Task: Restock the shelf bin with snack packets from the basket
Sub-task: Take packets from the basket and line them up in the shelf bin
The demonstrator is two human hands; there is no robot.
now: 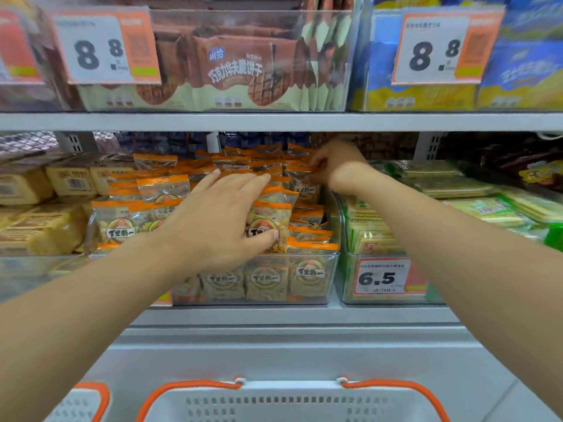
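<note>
**Snack packets near the brim, both hands in the bin**

Snack packets (268, 220) with orange tops fill the clear shelf bin (332, 269) on the middle shelf, heaped above its front wall. The left hand (219, 220) lies spread over the front of the heap, fingers straight and reaching back, thumb pressed against the face of one upright packet; its grip holds nothing closed, it only presses. The right hand (332, 166) reaches deeper, at the back right corner, fingers curled and pinching the orange top edge of a packet there. The basket (292, 397), white with orange handles, sits below at the bottom of the view; its inside is out of sight, so how many packets remain cannot be told.

The heap is the main risk. Front packets lean out over the wall, and if the left hand lifts off they could slide forward and drop toward the basket or floor. Pushing another packet into the crowded back corner may also crumple it, or nudge packets over the right wall toward the green cracker bin (377, 239) just beside.
</note>
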